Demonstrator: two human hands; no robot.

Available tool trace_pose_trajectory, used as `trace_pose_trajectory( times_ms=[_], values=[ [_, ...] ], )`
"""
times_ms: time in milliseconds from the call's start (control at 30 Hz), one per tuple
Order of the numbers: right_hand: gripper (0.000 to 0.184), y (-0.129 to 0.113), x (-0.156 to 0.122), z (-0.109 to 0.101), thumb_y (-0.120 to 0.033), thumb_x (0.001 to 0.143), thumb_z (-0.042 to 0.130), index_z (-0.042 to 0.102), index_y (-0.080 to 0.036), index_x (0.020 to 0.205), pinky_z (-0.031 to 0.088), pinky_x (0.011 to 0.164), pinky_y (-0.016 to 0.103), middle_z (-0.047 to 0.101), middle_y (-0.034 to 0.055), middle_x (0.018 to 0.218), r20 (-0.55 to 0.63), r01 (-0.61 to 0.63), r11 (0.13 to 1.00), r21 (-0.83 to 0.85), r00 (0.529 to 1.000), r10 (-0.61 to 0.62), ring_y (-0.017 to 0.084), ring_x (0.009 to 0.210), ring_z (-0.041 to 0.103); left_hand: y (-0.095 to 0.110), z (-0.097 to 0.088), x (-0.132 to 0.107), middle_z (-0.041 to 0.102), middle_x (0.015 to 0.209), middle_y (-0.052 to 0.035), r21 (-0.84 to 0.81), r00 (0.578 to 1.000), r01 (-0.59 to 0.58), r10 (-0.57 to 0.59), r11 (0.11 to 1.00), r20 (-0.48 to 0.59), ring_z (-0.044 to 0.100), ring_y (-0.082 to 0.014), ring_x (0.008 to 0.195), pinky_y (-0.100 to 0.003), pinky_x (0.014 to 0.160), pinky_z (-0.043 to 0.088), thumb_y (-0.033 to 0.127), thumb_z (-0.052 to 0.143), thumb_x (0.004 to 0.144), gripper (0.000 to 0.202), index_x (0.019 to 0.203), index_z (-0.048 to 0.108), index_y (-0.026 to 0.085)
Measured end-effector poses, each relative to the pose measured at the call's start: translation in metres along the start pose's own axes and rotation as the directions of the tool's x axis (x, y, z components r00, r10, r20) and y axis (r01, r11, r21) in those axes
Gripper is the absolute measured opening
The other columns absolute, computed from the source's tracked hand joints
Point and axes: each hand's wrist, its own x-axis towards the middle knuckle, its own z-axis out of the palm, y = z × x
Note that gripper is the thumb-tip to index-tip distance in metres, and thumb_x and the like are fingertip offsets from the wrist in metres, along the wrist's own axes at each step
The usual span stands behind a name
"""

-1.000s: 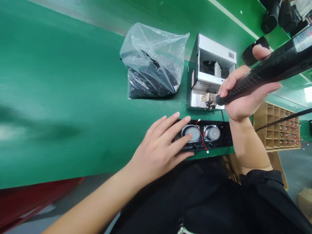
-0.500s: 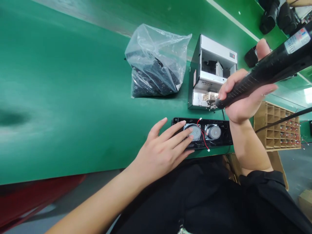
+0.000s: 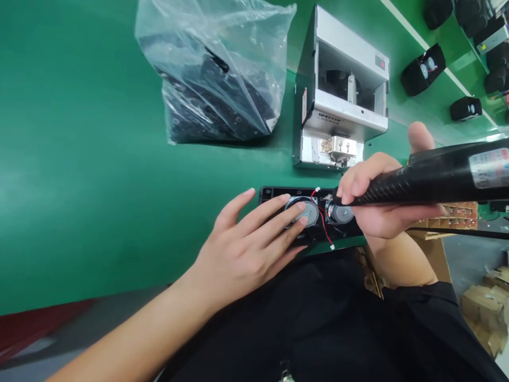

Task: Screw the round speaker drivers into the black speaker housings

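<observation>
A long black speaker panel (image 3: 278,195) with two round silver speaker drivers and red-and-white wires lies at the near edge of the green table. My left hand (image 3: 242,249) rests flat on its left part, fingers stretched out over the left driver (image 3: 309,211). My right hand (image 3: 377,201) is wrapped round a black electric screwdriver (image 3: 433,175). The screwdriver's tip sits over the panel, just above the right driver (image 3: 342,214).
A silver screw feeder box (image 3: 342,90) stands right behind the panel. A clear plastic bag (image 3: 214,69) of black parts lies to its left. Small black speaker units (image 3: 423,69) sit far right on the green table (image 3: 79,159). Cardboard boxes (image 3: 483,310) are on the floor at right.
My right hand has brought the screwdriver tip down from the feeder's outlet to the panel beside the right driver. The view has shifted closer. My left hand stays on the panel.
</observation>
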Motion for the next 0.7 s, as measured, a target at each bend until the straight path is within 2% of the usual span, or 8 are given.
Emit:
trace_pose_trajectory(
  times_ms=[100,233,367,467,533,600,700],
  values=[
    [0.064,0.011,-0.001,0.001,-0.090,0.101,0.074,0.077,-0.042,0.142,0.059,0.046,0.031,0.078,-0.0069,0.073,-0.015,0.014,1.000,0.011,1.000,-0.014,0.018,0.046,0.065,0.001,-0.001,0.000,0.092,0.144,-0.0102,-0.011,1.000,0.017,-0.017,1.000,-0.004,0.084,-0.0344,0.145,-0.061,0.148,0.045,0.029,0.084,0.115,0.032,0.146,0.079,0.020],
    [0.065,0.009,-0.002,0.005,-0.096,0.097,0.070,0.080,-0.042,0.132,0.058,0.048,0.034,0.077,-0.0065,0.071,-0.009,-0.058,0.998,-0.030,0.998,0.058,0.018,0.047,0.063,0.004,-0.004,-0.003,0.090,0.149,-0.0103,-0.008,0.998,0.044,-0.043,0.999,0.037,0.082,-0.0346,0.148,-0.059,0.148,0.044,0.028,0.083,0.115,0.034,0.147,0.079,0.020],
    [0.068,0.013,-0.003,0.006,-0.093,0.101,0.071,0.070,-0.043,0.147,0.059,0.047,0.035,0.076,-0.0077,0.071,-0.013,-0.028,0.997,-0.072,1.000,0.027,0.020,0.048,0.065,0.008,-0.007,-0.006,0.086,0.158,-0.0076,0.000,0.992,0.100,-0.099,0.995,0.074,0.081,-0.0353,0.150,-0.061,0.142,0.051,0.027,0.080,0.116,0.039,0.154,0.077,0.028],
    [0.064,0.022,-0.002,0.005,-0.090,0.104,0.065,0.063,-0.045,0.149,0.055,0.039,0.034,0.072,-0.0116,0.067,0.017,0.042,0.993,-0.107,0.999,-0.040,0.019,0.039,0.058,0.010,-0.010,-0.008,0.085,0.160,-0.0110,0.020,0.988,0.119,-0.121,0.993,0.096,0.081,-0.0363,0.151,-0.061,0.139,0.054,0.028,0.081,0.115,0.042,0.156,0.076,0.029],
    [0.063,0.024,-0.003,0.006,-0.091,0.105,0.062,0.064,-0.046,0.149,0.053,0.037,0.033,0.071,-0.0129,0.066,0.024,0.058,0.993,-0.105,0.998,-0.056,0.019,0.037,0.055,0.012,-0.011,-0.010,0.088,0.152,-0.0116,0.038,0.986,0.130,-0.133,0.991,0.098,0.081,-0.0357,0.150,-0.062,0.141,0.052,0.030,0.082,0.115,0.042,0.156,0.075,0.030],
    [0.066,0.022,-0.004,0.007,-0.093,0.103,0.065,0.067,-0.046,0.149,0.056,0.041,0.036,0.074,-0.0110,0.069,0.013,0.023,0.994,-0.103,1.000,-0.022,0.020,0.042,0.061,0.015,-0.011,-0.011,0.090,0.147,-0.0098,0.050,0.983,0.152,-0.156,0.987,0.100,0.081,-0.0354,0.151,-0.065,0.146,0.048,0.032,0.082,0.115,0.043,0.157,0.075,0.033],
    [0.066,0.018,-0.007,0.007,-0.091,0.101,0.072,0.071,-0.045,0.149,0.058,0.046,0.038,0.078,-0.0088,0.072,-0.002,-0.010,0.996,-0.086,1.000,0.010,0.022,0.048,0.066,0.019,-0.010,-0.014,0.089,0.150,-0.0084,0.051,0.971,0.203,-0.208,0.978,0.119,0.079,-0.0373,0.155,-0.070,0.150,0.040,0.034,0.083,0.115,0.044,0.158,0.075,0.035]
  ],
)
